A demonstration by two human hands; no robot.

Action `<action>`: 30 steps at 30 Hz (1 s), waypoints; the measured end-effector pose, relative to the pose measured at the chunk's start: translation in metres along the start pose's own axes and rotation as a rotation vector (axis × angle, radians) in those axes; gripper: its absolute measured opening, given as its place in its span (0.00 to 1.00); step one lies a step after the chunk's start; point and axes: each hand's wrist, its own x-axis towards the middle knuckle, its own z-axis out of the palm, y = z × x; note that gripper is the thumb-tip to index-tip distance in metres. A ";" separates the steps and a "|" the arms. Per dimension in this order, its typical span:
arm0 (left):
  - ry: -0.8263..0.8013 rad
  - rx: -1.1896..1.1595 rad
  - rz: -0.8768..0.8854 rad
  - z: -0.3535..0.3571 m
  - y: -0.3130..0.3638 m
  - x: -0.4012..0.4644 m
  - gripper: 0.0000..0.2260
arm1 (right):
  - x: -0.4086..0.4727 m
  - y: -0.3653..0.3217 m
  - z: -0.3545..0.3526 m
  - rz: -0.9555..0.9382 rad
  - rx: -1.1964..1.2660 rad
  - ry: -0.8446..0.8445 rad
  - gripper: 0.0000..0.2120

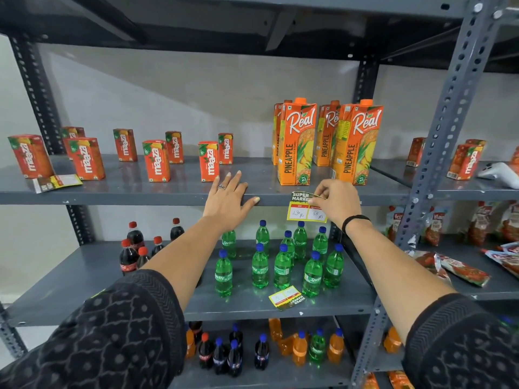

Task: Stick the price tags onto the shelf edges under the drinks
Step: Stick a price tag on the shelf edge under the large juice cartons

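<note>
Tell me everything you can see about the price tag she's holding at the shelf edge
The price tag is a paper label with a yellow border, a dark "SUPER MARKET" header on top and two white boxes under red strips, handwritten about 130 and 65. It hangs flat over the front edge of the shelf, just below the pineapple cartons. The right hand pinches its top right corner, covering part of it. Whether it is stuck yet cannot be told.

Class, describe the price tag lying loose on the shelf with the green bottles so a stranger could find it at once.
Start at the grey metal shelf second from the top, holding green Sprite bottles. Near its front edge, before those bottles, lies a yellow-bordered price tag. Unlike the tag the right hand holds against the shelf edge above, it lies flat and untouched.
</note>
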 end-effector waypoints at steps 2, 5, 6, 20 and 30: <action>0.001 -0.002 0.003 0.002 0.000 0.000 0.30 | 0.001 0.001 0.002 -0.006 -0.025 0.008 0.11; 0.010 -0.003 0.001 0.002 -0.001 0.000 0.30 | 0.004 0.002 0.003 -0.040 -0.106 0.007 0.11; 0.006 -0.004 0.000 0.002 0.000 0.000 0.30 | 0.004 0.003 0.002 -0.052 -0.141 0.007 0.12; -0.068 0.029 0.099 -0.002 -0.011 -0.007 0.32 | -0.002 0.006 -0.001 -0.062 -0.213 -0.038 0.25; 0.137 -0.034 0.107 -0.014 -0.087 -0.063 0.25 | -0.004 -0.040 0.018 -0.152 0.019 0.166 0.23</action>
